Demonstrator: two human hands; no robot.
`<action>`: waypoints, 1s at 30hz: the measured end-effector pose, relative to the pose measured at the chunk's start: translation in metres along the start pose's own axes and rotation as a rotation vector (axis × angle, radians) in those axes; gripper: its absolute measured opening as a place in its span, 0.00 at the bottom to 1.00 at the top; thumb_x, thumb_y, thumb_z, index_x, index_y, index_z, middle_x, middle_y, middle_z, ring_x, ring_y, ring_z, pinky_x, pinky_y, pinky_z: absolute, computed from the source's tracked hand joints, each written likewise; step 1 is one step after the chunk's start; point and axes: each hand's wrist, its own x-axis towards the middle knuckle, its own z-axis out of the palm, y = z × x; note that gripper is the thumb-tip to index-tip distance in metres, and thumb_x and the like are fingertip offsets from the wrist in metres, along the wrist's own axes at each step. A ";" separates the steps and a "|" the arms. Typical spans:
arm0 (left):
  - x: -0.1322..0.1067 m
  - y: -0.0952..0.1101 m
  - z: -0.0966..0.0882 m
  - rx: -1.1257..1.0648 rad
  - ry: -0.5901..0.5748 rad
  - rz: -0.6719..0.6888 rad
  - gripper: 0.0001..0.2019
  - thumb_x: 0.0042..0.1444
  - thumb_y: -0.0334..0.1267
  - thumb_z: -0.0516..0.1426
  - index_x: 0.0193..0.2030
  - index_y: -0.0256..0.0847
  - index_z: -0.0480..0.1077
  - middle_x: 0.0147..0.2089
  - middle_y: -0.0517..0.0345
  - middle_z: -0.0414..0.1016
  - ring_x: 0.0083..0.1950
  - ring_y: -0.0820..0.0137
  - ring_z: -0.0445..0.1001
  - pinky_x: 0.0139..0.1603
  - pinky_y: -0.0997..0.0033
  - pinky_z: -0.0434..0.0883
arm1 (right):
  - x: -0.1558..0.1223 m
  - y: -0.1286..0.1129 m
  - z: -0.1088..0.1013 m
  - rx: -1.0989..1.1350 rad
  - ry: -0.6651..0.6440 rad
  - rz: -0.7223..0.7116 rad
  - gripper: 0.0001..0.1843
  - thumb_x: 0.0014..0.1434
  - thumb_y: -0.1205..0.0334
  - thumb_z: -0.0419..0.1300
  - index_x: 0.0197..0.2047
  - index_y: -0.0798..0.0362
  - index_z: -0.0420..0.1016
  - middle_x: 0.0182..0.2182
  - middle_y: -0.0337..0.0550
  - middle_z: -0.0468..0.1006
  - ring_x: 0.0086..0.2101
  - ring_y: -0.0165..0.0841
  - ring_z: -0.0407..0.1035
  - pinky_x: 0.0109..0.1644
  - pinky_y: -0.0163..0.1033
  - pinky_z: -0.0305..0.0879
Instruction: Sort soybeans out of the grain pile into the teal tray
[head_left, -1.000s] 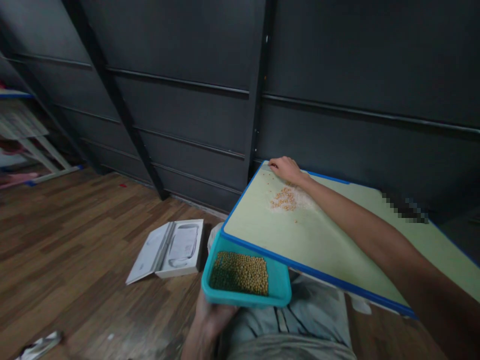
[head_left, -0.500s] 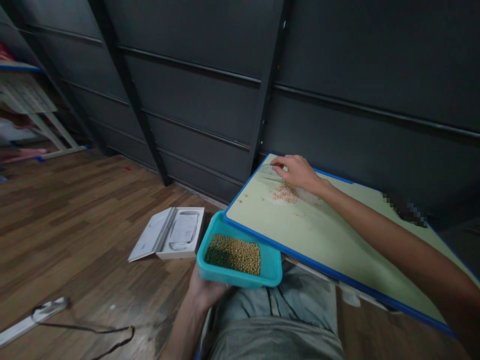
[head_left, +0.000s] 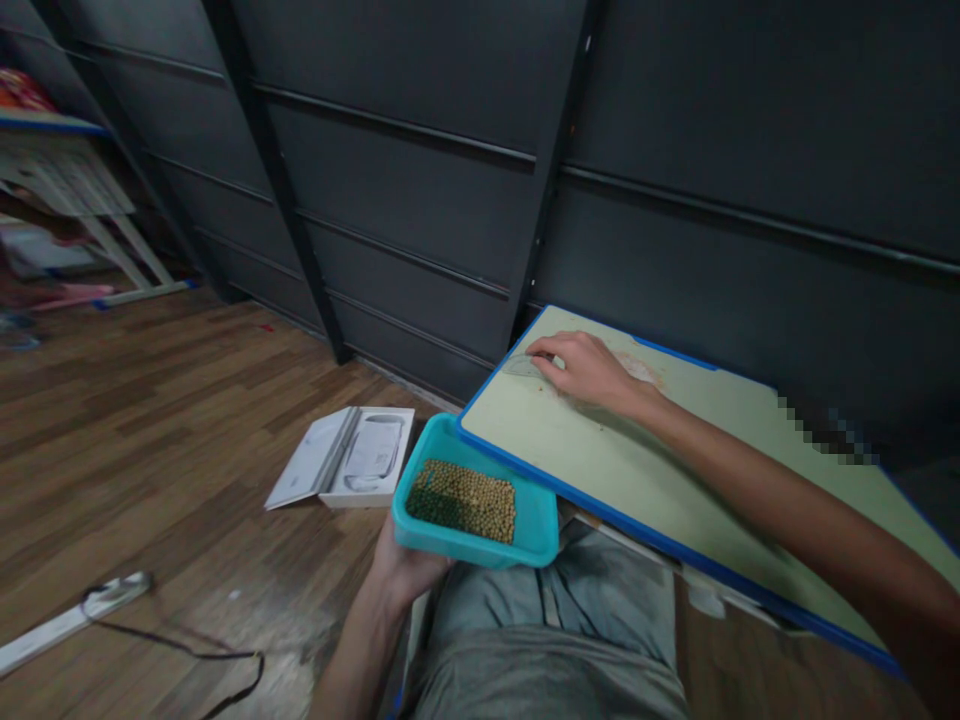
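Right hand (head_left: 589, 370) now flat, open over the beans on the table (head_left: 675, 470), left hand (head_left: 405, 575) still gripping teal tray (head_left: 540, 520).

Pale green blue-edged tabletop (head_left: 637, 470), wooden floor (head_left: 150, 420) with open white box (head_left: 345, 468), power strip (head_left: 67, 620)

No legible text, label or number anywhere, not even on the open white box (head_left: 341, 458) on the floor

Left hand (head_left: 409, 575) mostly hidden under tray (head_left: 540, 520).
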 end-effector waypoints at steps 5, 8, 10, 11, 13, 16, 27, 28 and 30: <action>0.004 -0.006 -0.006 0.008 -0.014 -0.035 0.15 0.67 0.38 0.53 0.49 0.37 0.80 0.44 0.47 0.88 0.49 0.54 0.85 0.61 0.42 0.77 | -0.011 -0.018 0.001 -0.001 -0.022 -0.032 0.14 0.72 0.62 0.57 0.52 0.50 0.84 0.48 0.49 0.86 0.47 0.42 0.78 0.52 0.46 0.67; 0.007 -0.011 -0.010 0.010 -0.057 -0.049 0.15 0.67 0.39 0.53 0.50 0.36 0.79 0.45 0.46 0.88 0.49 0.55 0.85 0.62 0.44 0.77 | -0.019 -0.028 0.001 -0.006 -0.037 -0.073 0.14 0.73 0.62 0.55 0.52 0.51 0.83 0.47 0.48 0.86 0.46 0.41 0.77 0.53 0.46 0.66; 0.010 -0.014 -0.013 0.000 -0.096 -0.066 0.16 0.67 0.39 0.53 0.52 0.36 0.79 0.47 0.45 0.88 0.50 0.55 0.85 0.62 0.45 0.77 | -0.024 -0.034 -0.001 -0.010 -0.039 -0.115 0.15 0.74 0.61 0.54 0.51 0.50 0.83 0.46 0.48 0.86 0.46 0.41 0.76 0.53 0.46 0.64; 0.011 -0.015 -0.015 -0.011 -0.114 -0.080 0.16 0.67 0.39 0.53 0.53 0.36 0.78 0.48 0.45 0.88 0.51 0.54 0.85 0.63 0.44 0.76 | -0.027 -0.037 -0.002 -0.010 -0.037 -0.141 0.15 0.74 0.61 0.54 0.51 0.50 0.83 0.45 0.48 0.86 0.45 0.41 0.76 0.53 0.47 0.64; 0.014 -0.017 -0.020 -0.037 -0.153 -0.103 0.18 0.67 0.40 0.53 0.56 0.37 0.77 0.49 0.44 0.87 0.54 0.53 0.84 0.64 0.42 0.75 | -0.030 -0.040 -0.005 -0.002 -0.031 -0.181 0.15 0.74 0.61 0.54 0.51 0.50 0.83 0.44 0.48 0.86 0.45 0.41 0.76 0.52 0.47 0.63; 0.017 -0.019 -0.026 -0.052 -0.186 -0.104 0.19 0.68 0.41 0.52 0.59 0.35 0.76 0.51 0.41 0.87 0.58 0.51 0.82 0.66 0.39 0.73 | -0.034 -0.043 -0.007 0.032 -0.023 -0.175 0.15 0.74 0.61 0.54 0.51 0.50 0.83 0.44 0.48 0.86 0.44 0.41 0.76 0.52 0.47 0.63; 0.014 -0.027 -0.012 -0.035 -0.199 -0.117 0.20 0.69 0.42 0.52 0.60 0.36 0.75 0.53 0.41 0.86 0.63 0.50 0.79 0.69 0.40 0.69 | -0.076 -0.074 -0.007 0.198 0.076 -0.253 0.13 0.74 0.61 0.56 0.51 0.51 0.83 0.43 0.46 0.87 0.42 0.39 0.79 0.51 0.46 0.73; 0.014 -0.028 -0.012 -0.033 -0.197 -0.116 0.20 0.69 0.42 0.52 0.61 0.36 0.75 0.53 0.41 0.86 0.63 0.50 0.79 0.69 0.40 0.69 | -0.078 -0.076 -0.008 0.196 0.083 -0.255 0.14 0.74 0.61 0.55 0.52 0.50 0.83 0.43 0.46 0.87 0.42 0.39 0.79 0.51 0.46 0.73; 0.014 -0.030 -0.013 -0.023 -0.194 -0.110 0.20 0.69 0.42 0.52 0.60 0.37 0.75 0.53 0.42 0.86 0.63 0.49 0.78 0.69 0.38 0.69 | -0.076 -0.074 -0.013 0.174 0.080 -0.258 0.15 0.75 0.60 0.55 0.52 0.49 0.83 0.44 0.46 0.87 0.42 0.39 0.79 0.52 0.47 0.73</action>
